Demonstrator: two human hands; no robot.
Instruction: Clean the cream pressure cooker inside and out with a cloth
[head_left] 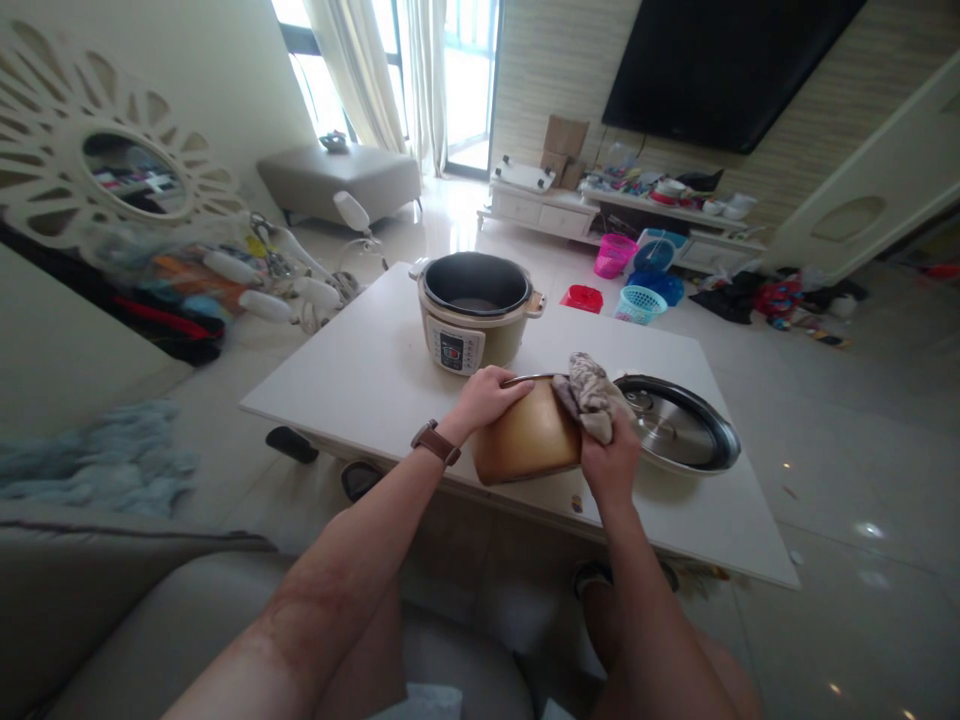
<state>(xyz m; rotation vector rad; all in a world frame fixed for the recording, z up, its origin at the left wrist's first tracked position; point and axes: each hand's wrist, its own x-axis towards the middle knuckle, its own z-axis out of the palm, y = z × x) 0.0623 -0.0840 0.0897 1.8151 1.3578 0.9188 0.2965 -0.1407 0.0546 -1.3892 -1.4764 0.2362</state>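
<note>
A golden-brown inner pot is tilted at the near edge of the white table. My left hand grips its rim on the left, fingers over the edge. On the right side of the pot, my right hand is closed on a patterned grey-and-cream cloth, which lies against the rim. Behind the pot stands the cooker body, its dark cavity uncovered and its control panel facing me. To the right, the round lid rests on the table with its metal inner face up.
The white table spans the space before me. At left are white lamp arms near its edge. Beyond it, a pink basket, a red basin and a light-blue basket stand on the floor. A grey sofa is below.
</note>
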